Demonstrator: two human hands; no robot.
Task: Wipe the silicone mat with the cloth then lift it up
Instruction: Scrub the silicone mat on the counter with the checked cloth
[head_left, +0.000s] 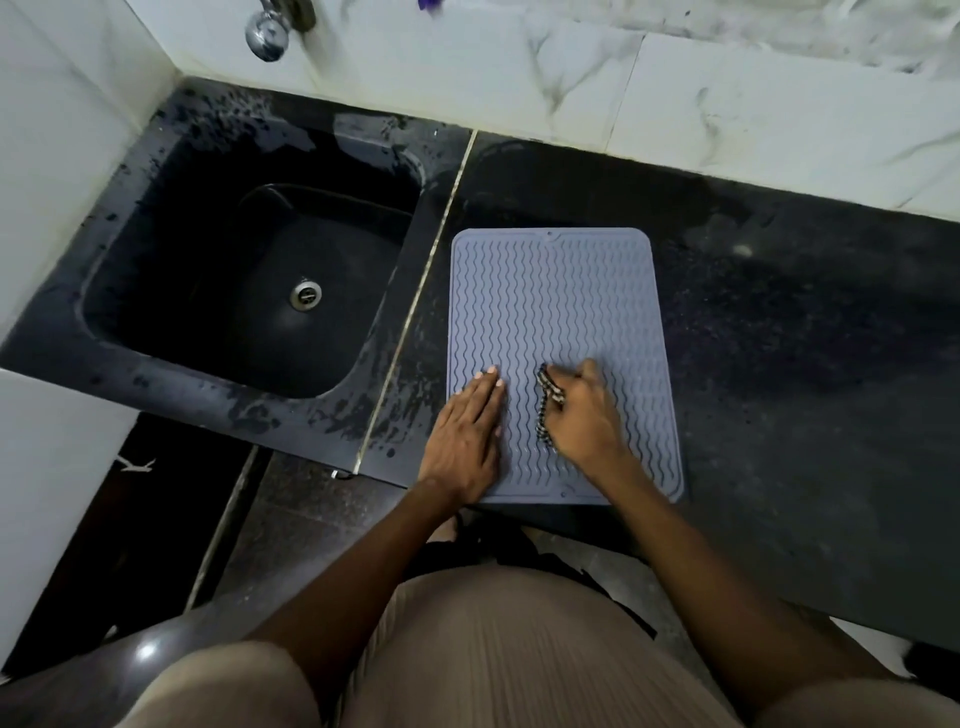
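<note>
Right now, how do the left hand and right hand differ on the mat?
The left hand lies flat, fingers straight, pressing the silicone mat near its left edge; the right hand is curled, gripping the bunched cloth. The left holds nothing; the right holds the cloth against the mat. Both rest on the mat's near half.

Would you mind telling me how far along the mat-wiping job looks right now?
Wiping is in hand: the right hand grips a dark patterned cloth on the near half of the silicone mat, while the left hand presses flat on it. How much is already wiped cannot be told. The mat lies flat on the counter, so lifting remains.
</note>
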